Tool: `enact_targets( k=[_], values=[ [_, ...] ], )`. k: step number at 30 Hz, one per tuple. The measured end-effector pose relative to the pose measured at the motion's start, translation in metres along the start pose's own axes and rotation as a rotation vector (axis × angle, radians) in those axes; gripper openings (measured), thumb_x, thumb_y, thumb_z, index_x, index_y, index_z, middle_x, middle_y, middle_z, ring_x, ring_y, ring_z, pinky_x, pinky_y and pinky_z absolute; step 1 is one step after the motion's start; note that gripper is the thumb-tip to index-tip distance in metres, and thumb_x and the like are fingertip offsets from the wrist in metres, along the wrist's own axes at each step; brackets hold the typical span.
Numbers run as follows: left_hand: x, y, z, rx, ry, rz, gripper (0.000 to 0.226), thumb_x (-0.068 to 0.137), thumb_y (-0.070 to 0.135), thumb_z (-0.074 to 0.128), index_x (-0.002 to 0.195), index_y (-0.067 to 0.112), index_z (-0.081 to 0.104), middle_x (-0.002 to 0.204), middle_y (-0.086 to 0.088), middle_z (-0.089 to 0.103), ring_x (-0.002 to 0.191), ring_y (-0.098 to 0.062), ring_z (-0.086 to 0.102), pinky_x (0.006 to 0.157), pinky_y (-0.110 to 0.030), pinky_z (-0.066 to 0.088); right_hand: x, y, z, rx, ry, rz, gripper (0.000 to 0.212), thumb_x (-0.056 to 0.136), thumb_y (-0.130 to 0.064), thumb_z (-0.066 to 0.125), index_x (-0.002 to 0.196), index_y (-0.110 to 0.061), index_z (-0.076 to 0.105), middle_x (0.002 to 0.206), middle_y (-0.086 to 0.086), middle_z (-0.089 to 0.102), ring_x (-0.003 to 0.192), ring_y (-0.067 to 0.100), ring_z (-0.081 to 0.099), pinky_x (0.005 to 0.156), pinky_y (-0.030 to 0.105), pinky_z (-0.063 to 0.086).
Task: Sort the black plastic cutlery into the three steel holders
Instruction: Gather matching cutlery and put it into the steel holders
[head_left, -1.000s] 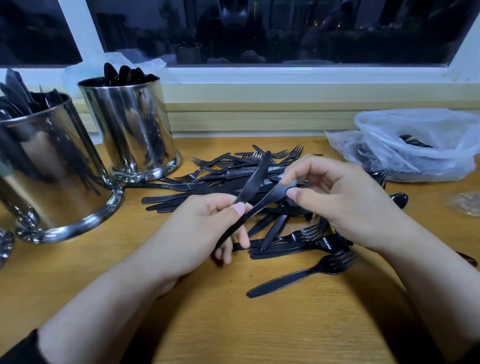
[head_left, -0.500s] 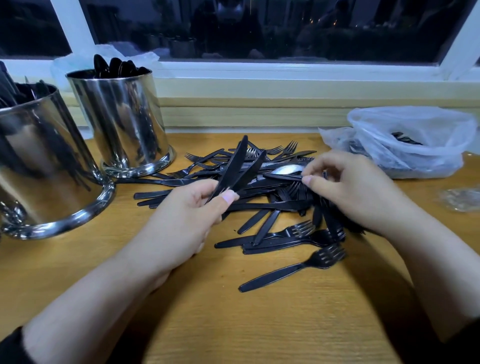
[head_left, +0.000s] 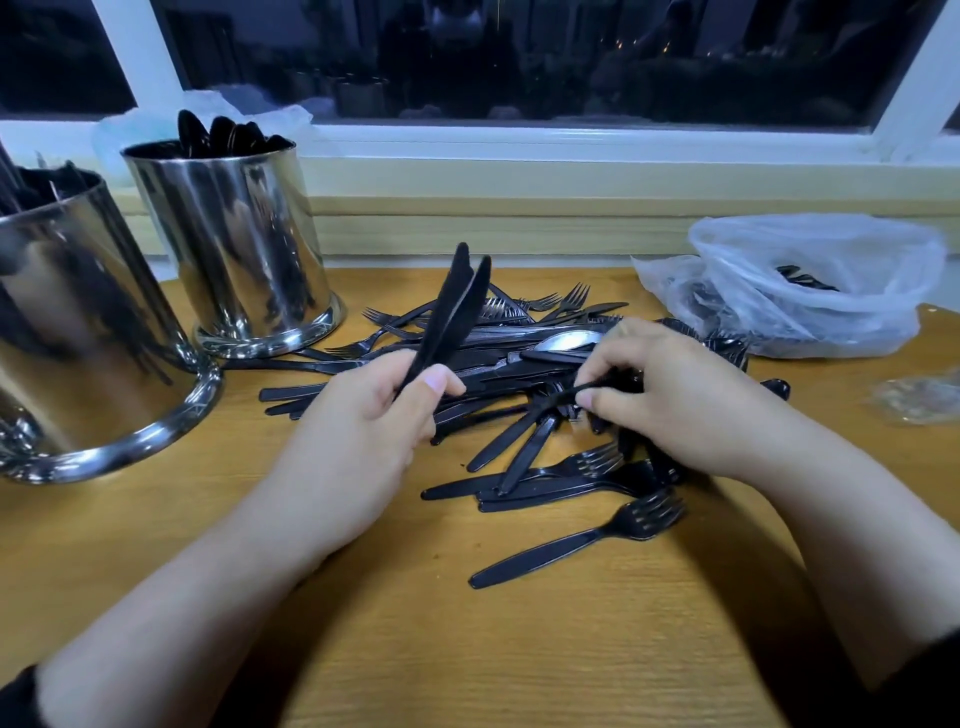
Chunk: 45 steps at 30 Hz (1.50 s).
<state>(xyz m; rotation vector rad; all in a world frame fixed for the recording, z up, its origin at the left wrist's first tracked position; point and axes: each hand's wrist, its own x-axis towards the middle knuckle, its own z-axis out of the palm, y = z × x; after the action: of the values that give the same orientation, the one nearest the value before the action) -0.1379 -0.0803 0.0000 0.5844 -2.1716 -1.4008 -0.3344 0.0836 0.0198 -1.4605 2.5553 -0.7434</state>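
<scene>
Left hand (head_left: 358, 441) pinching two knives (head_left: 452, 312), blades up, tilted away toward the window. Right hand (head_left: 670, 400) pinching a thin handle in the cutlery pile (head_left: 519, 374), mid-tabletop. Long axis running near-left to far-right. Steel holders (head_left: 234, 244) off to the left, nearer the left hand.
</scene>
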Motion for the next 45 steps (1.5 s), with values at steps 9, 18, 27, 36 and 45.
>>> enact_targets(
  k=[9,18,27,36,45],
  values=[
    [-0.001,0.002,-0.008,0.238,0.112,0.122,0.024,0.101,0.041,0.047,0.094,0.034,0.069,0.085,0.011,0.073,0.076,-0.008,0.069,0.075,-0.038,0.057,-0.007,-0.021,-0.001,0.224,0.057,-0.262,0.005,0.093,-0.032,0.062,0.092,-0.03,0.066,0.098,-0.013,0.06,0.098,0.007,0.057,0.08,0.018,0.043],
    [0.009,-0.015,-0.013,0.141,0.119,0.056,0.035,0.099,0.05,0.05,0.092,0.019,0.065,0.059,0.008,0.042,0.054,-0.016,0.041,0.056,-0.042,0.037,-0.003,-0.018,0.008,0.284,0.258,-0.134,0.028,0.095,-0.035,0.062,0.123,-0.04,0.058,0.097,-0.018,0.062,0.093,0.0,0.056,0.076,0.01,0.038],
    [0.013,-0.028,-0.042,0.098,0.193,0.007,0.034,0.107,0.042,0.042,0.077,0.026,0.043,0.055,0.015,0.037,0.053,-0.013,0.034,0.055,-0.038,0.031,0.027,-0.059,0.033,-0.106,0.142,-0.103,0.024,0.099,-0.034,0.06,0.12,-0.028,0.069,0.113,-0.011,0.062,0.107,0.008,0.054,0.097,0.031,0.041],
    [0.011,-0.03,-0.064,0.168,0.202,0.051,0.034,0.105,0.04,0.045,0.091,0.011,0.056,0.052,0.015,0.037,0.046,-0.008,0.033,0.056,-0.037,0.032,0.044,-0.078,0.067,-0.317,-0.046,-0.099,0.037,0.103,-0.04,0.053,0.139,-0.032,0.057,0.13,-0.012,0.048,0.129,0.016,0.037,0.102,0.042,0.029],
    [0.007,-0.018,-0.066,0.287,0.216,0.123,0.041,0.103,0.043,0.042,0.093,0.006,0.056,0.063,-0.001,0.046,0.053,-0.011,0.038,0.053,-0.028,0.034,0.038,-0.069,0.062,-0.268,0.028,-0.148,0.022,0.104,-0.035,0.052,0.116,-0.034,0.07,0.113,-0.019,0.052,0.119,0.011,0.043,0.09,0.034,0.027]
  ],
)
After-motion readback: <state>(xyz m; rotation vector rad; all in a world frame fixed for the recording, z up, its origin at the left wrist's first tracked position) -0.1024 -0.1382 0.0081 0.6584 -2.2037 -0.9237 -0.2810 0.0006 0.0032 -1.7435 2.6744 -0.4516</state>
